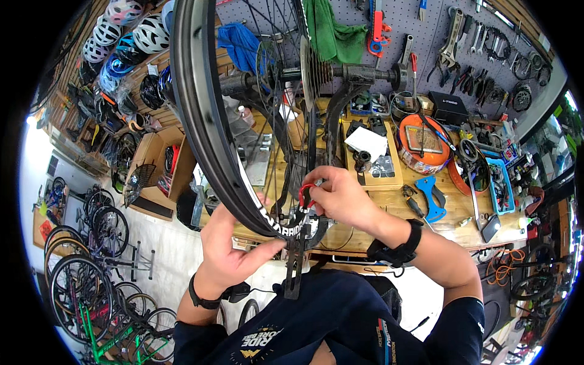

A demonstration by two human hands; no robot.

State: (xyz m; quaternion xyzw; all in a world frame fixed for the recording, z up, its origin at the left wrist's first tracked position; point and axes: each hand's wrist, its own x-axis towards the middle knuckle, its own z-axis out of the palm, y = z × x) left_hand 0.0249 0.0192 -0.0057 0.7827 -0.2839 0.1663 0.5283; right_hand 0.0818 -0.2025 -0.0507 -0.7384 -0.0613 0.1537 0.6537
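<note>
A black bicycle wheel (198, 115) without a tire stands upright in a dark truing stand (337, 112), its spokes and cassette (311, 76) in front of me. At the bottom of the rim, my left hand (224, 246) grips it, with the thumb along the near side and the fingers partly hidden behind. My right hand (339, 193) is closed in a pinch on a small red spoke wrench (305, 193) among the spokes just above the rim. Below the rim, a black slotted bar (295, 261) of the stand points toward me.
The wooden bench (377, 234) carries a blue tool (431, 199), an orange round container (424, 146), a blue tray (501, 185) and a cardboard tray (389, 180). Tools hang on the pegboard (420, 85). Left are helmets (151, 34), a cardboard box (155, 159) and several bicycles (112, 304).
</note>
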